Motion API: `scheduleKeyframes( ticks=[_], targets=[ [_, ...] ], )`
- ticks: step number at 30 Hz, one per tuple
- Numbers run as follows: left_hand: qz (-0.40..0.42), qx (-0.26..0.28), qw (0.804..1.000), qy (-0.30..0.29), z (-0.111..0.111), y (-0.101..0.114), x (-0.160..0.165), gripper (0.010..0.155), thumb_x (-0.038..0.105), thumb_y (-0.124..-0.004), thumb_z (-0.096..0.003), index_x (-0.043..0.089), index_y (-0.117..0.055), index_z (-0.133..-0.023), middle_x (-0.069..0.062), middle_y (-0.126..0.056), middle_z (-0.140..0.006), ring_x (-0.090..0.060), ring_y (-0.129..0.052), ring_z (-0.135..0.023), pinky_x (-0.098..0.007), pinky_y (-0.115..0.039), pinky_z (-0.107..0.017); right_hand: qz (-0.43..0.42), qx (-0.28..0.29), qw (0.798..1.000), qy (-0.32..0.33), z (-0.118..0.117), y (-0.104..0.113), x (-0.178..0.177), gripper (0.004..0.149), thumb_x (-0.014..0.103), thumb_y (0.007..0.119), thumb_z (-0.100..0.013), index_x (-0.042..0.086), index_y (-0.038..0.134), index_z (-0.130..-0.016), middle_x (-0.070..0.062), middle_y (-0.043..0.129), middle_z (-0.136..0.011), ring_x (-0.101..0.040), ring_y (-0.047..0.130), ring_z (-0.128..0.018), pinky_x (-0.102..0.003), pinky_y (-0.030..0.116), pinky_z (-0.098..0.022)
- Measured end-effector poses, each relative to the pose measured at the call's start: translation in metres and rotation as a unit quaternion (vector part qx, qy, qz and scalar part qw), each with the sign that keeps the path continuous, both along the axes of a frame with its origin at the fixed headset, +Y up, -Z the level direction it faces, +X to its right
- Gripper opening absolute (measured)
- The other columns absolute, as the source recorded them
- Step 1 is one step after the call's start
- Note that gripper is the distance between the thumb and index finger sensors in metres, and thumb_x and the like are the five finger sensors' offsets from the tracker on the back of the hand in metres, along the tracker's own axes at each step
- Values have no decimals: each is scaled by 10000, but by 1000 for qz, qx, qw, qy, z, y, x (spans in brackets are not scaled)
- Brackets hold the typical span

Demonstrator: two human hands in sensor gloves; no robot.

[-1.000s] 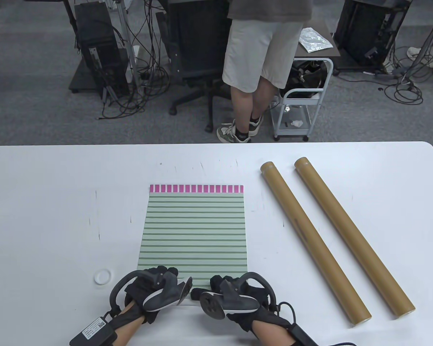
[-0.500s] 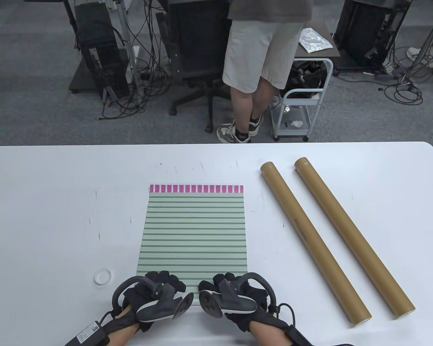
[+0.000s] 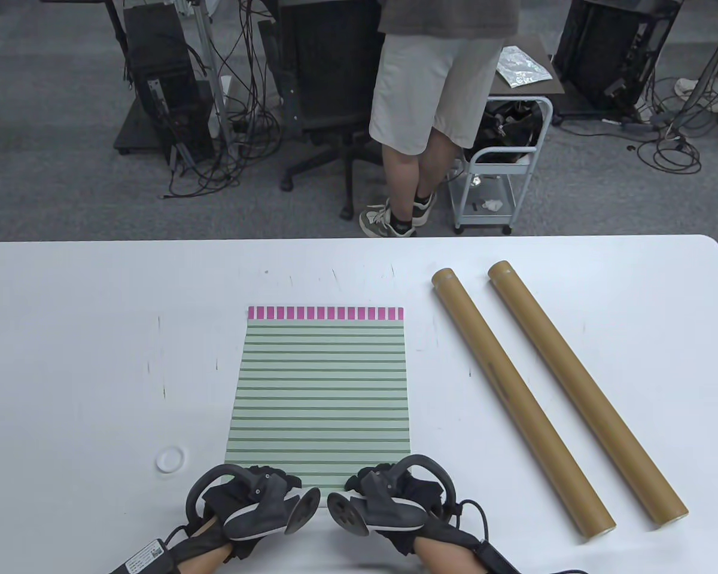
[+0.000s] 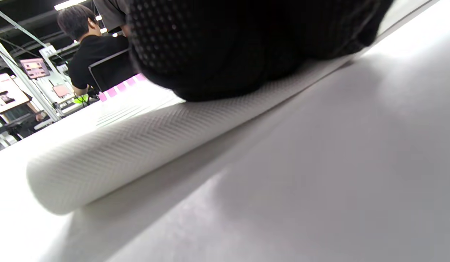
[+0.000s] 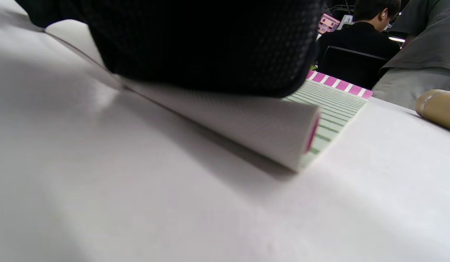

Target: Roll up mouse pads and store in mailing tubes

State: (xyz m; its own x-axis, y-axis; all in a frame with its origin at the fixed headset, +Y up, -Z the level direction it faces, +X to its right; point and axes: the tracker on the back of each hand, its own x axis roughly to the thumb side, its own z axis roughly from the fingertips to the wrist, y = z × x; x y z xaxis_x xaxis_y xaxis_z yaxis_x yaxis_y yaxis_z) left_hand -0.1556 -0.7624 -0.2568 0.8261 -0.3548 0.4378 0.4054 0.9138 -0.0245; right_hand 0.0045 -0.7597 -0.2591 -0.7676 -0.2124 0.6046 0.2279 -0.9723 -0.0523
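A green striped mouse pad (image 3: 323, 382) with a pink band at its far edge lies flat on the white table (image 3: 66, 335). Its near end is rolled into a tight white textured roll, which shows in the left wrist view (image 4: 137, 145) and the right wrist view (image 5: 254, 131). My left hand (image 3: 266, 478) presses on the roll's left part, as the left wrist view (image 4: 246, 47) shows. My right hand (image 3: 371, 478) presses on its right part, as the right wrist view (image 5: 210, 43) shows. Two brown mailing tubes (image 3: 517, 400) (image 3: 586, 391) lie diagonally to the right, untouched.
A small white round cap (image 3: 170, 459) lies on the table left of my left hand. One tube's end (image 5: 437, 107) shows at the right wrist view's right edge. A person (image 3: 437, 89) stands beyond the far table edge beside a small cart (image 3: 502, 173).
Both hands have drawn back toward the near table edge with the rolled end, so slightly more of the striped pad shows in front of the fingers. The tubes have not moved.
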Motion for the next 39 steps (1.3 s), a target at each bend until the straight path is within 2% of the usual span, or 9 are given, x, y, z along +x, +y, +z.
scheduleKeyframes(
  ticks=[4,7,10,12,22,27,29,35,39],
  targets=[
    [14,-36,999,5,-2,-1,-3,544,583,-793,-296,392,-763,-805,119,-931,-715,-90,-987,-568,-164,-895,-420,18,-44,999,7,3,-2,1,569,443,802,-382,175,752,-882,-47,872,-807,-252,940,-620,-343,829,-482],
    [-1,-16,1000,4,-3,-2,0,517,555,-788,-272,414,-772,-769,142,-942,-684,-71,-995,-549,-169,-894,-414,36,-16,999,3,3,-3,4,568,452,784,-358,236,716,-878,8,847,-829,-242,913,-668,-392,819,-507],
    [-36,15,999,-8,-1,-2,6,479,529,-772,-264,438,-780,-734,167,-955,-667,-60,-999,-522,-179,-887,-405,16,-13,1000,-2,2,-5,5,545,414,791,-351,237,727,-862,-4,847,-800,-236,895,-622,-383,819,-487],
    [-39,4,999,-8,-1,-1,9,464,520,-789,-280,416,-795,-731,150,-964,-669,-78,-999,-537,-203,-881,-422,20,-2,1000,1,2,-4,3,477,359,801,-380,242,741,-839,0,870,-765,-217,906,-594,-368,825,-475],
    [-25,41,998,-36,6,-6,0,459,532,-728,-361,361,-782,-783,145,-948,-703,-83,-988,-617,-231,-872,-503,21,16,1000,6,3,-4,4,475,355,761,-435,218,749,-890,6,881,-764,-192,937,-608,-331,820,-497],
    [-53,55,996,-41,7,-7,3,472,544,-729,-347,376,-755,-788,163,-936,-688,-49,-998,-586,-185,-886,-463,23,36,999,7,5,-5,3,539,429,774,-377,227,746,-876,8,891,-731,-189,946,-566,-324,824,-467],
    [-40,39,998,-31,3,-6,1,484,549,-757,-327,387,-756,-783,168,-937,-689,-42,-999,-583,-176,-889,-461,35,39,999,13,5,-5,1,526,403,771,-388,284,711,-897,18,888,-723,-180,945,-560,-318,825,-467],
    [-5,10,1000,-17,-1,-4,-6,470,533,-774,-327,399,-766,-778,174,-933,-696,-37,-990,-611,-199,-881,-502,43,33,998,23,6,-4,-2,451,357,768,-411,219,744,-839,26,897,-705,-171,943,-561,-318,823,-478],
    [61,-106,993,-1,-8,0,-16,435,518,-760,-368,376,-793,-778,150,-932,-704,-49,-988,-629,-231,-877,-538,8,-39,999,12,2,1,3,420,312,744,-404,220,769,-813,26,907,-683,-178,954,-546,-330,835,-465]
  ],
)
